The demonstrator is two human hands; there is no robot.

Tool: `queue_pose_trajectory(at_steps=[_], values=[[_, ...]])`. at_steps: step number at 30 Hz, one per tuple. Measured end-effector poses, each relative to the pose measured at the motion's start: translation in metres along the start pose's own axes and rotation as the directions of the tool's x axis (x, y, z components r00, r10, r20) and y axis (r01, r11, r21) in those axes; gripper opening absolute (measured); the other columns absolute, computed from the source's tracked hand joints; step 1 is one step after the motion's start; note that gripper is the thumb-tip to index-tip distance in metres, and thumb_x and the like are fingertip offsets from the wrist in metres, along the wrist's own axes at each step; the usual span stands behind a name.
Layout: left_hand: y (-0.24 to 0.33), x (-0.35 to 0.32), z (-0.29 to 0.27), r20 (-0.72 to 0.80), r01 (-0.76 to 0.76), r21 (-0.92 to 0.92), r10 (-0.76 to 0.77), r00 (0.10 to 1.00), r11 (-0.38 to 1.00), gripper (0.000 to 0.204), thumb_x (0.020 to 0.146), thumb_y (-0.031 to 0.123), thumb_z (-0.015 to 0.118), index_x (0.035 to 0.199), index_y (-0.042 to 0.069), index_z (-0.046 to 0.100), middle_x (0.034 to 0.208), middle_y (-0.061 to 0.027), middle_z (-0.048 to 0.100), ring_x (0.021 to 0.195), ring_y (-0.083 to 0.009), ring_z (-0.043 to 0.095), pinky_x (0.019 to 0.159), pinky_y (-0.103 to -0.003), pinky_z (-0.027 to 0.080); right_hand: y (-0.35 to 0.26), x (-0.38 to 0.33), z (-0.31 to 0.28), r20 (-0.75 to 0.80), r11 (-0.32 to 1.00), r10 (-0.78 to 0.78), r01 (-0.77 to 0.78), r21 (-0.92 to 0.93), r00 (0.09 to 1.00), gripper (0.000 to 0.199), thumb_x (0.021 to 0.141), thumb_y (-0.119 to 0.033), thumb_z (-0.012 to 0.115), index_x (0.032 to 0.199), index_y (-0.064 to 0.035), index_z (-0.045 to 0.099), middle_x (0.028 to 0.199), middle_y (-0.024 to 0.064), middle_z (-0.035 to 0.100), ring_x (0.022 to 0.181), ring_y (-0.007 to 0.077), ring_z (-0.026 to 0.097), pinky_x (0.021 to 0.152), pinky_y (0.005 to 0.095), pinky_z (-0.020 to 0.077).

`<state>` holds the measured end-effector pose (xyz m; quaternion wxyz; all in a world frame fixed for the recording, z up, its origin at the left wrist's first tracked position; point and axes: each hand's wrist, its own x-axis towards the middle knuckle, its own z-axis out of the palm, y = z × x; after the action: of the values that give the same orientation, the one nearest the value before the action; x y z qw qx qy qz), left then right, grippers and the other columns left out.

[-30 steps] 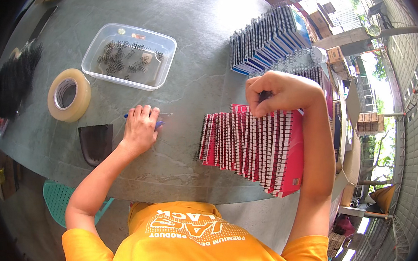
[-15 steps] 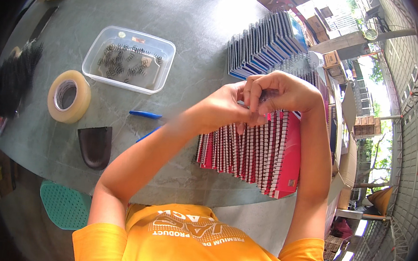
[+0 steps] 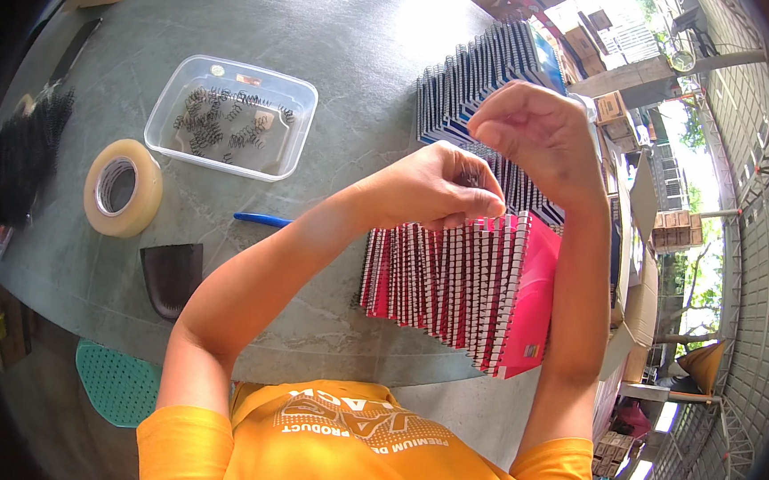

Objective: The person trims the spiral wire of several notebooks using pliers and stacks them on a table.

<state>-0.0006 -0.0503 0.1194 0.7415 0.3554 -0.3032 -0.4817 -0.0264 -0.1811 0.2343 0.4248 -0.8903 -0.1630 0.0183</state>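
- My left hand (image 3: 437,190) is raised above the bench (image 3: 328,22), its grip pinched narrow around a small dark wire spring (image 3: 469,176) that shows between the fingertips.
- My right hand (image 3: 539,130) is lifted just beside it, a little higher, fingers curled in loosely; I cannot tell whether its grip holds anything.
- Both hands hang over the row of pink spiral notebooks (image 3: 461,286), which stand on edge and fan out along the near side of the bench, wire bindings upward.
- Behind them a second row, of blue spiral notebooks (image 3: 481,77), stands in the same way, partly hidden by my right hand.
- To the left, a clear plastic tub (image 3: 292,100) holds a scatter of more small dark springs (image 3: 210,121).
- A blue pen (image 3: 261,220) lies flat between the tub and my left forearm.
- A roll of clear tape (image 3: 122,188) sits near the left rim, with a dark flat piece (image 3: 172,277) just in front of it.
- A heap of black coils (image 3: 20,157) lies at the far left edge.
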Motion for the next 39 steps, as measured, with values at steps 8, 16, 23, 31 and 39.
queue_pose_trajectory(at_steps=[8,16,23,31,39], values=[[-0.003,0.000,0.012,-0.174,0.226,-0.016,-0.225,0.959,0.974,0.033,0.088,0.034,0.061,0.073,0.006,0.055,0.056,0.0016,0.048,0.041,-0.0042,0.041,0.035,-0.018,0.030,-0.030,-0.001,-0.001,-0.142,0.823,-0.399,0.286,-0.491,0.906,0.024,0.078,-0.023,0.073,0.085,-0.0011,0.066,0.078,0.0070,0.063,0.068,0.0153,0.059,0.065,0.0262,0.0479],[0.012,-0.011,0.001,0.079,-0.038,0.104,0.030,0.996,0.994,0.021,0.082,0.016,0.071,0.094,0.001,0.064,0.073,-0.0008,0.061,0.052,-0.0041,0.050,0.042,-0.017,0.038,-0.056,-0.079,0.020,0.009,0.482,0.402,-0.203,-0.852,0.915,0.093,0.071,-0.070,0.058,0.124,0.0053,0.046,0.111,0.0251,0.056,0.108,0.0374,0.053,0.096,0.0471,0.0365],[0.014,0.005,0.005,-0.082,0.210,0.216,-0.196,0.977,0.954,0.028,0.089,0.027,0.063,0.076,0.002,0.060,0.060,-0.0015,0.055,0.044,-0.0044,0.045,0.035,-0.018,0.032,-0.029,-0.103,0.025,-0.102,0.741,0.270,-0.274,-0.613,0.957,0.061,0.073,-0.041,0.060,0.120,-0.0029,0.049,0.106,0.0175,0.055,0.104,0.0331,0.050,0.094,0.0440,0.0335],[0.026,-0.020,-0.022,-0.455,0.115,0.160,-0.030,0.890,0.980,0.030,0.092,0.032,0.057,0.077,0.006,0.058,0.059,0.0014,0.050,0.048,-0.0026,0.043,0.038,-0.018,0.031,-0.024,-0.109,0.024,-0.138,0.772,0.258,-0.290,-0.566,0.956,0.057,0.073,-0.043,0.059,0.114,-0.0040,0.052,0.105,0.0148,0.055,0.103,0.0320,0.049,0.093,0.0423,0.0333],[-0.005,-0.115,-0.169,-0.424,0.485,0.874,0.440,0.792,-0.033,0.028,0.075,0.014,0.067,0.099,0.001,0.060,0.096,-0.0174,0.061,0.089,-0.0323,0.058,0.082,-0.040,0.044,0.067,-0.240,0.008,-0.819,0.839,0.440,-0.495,0.228,0.369,0.037,0.089,-0.033,0.055,0.110,-0.0023,0.056,0.110,0.0120,0.057,0.105,0.0247,0.053,0.090,0.0388,0.0399]])
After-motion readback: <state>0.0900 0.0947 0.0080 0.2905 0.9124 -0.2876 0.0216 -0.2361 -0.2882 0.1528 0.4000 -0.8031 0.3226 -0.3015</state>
